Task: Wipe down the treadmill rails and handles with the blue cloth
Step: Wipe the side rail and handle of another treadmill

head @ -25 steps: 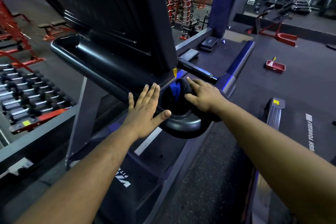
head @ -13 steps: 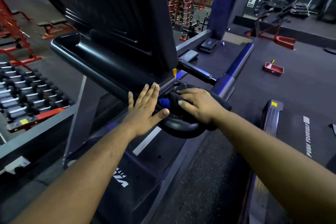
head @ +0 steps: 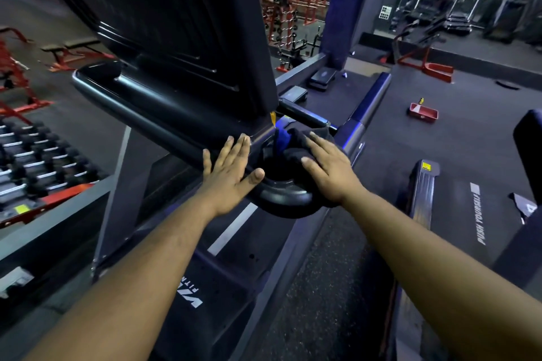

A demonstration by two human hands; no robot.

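Note:
The treadmill console (head: 176, 23) rises ahead, with a rounded cup holder (head: 281, 199) at its right end. My left hand (head: 231, 168) rests flat with straight fingers on the console's lower rail (head: 140, 108), just left of the cup holder. My right hand (head: 330, 167) presses the blue cloth (head: 289, 146) flat onto the cup holder's right rim. The cloth looks mostly dark, with a bright blue fold showing at its far edge. A black handle bar (head: 302, 116) runs off behind the cloth.
The treadmill deck (head: 231, 272) lies below my arms. A dumbbell rack (head: 35, 155) stands at the left. A second treadmill (head: 457, 214) sits to the right, a red tray (head: 423, 113) on the floor beyond, red gym frames (head: 296, 0) far back.
My right hand has slid the cloth around the cup holder, first toward me, then back to the right rim. My left hand has stayed on the console rail.

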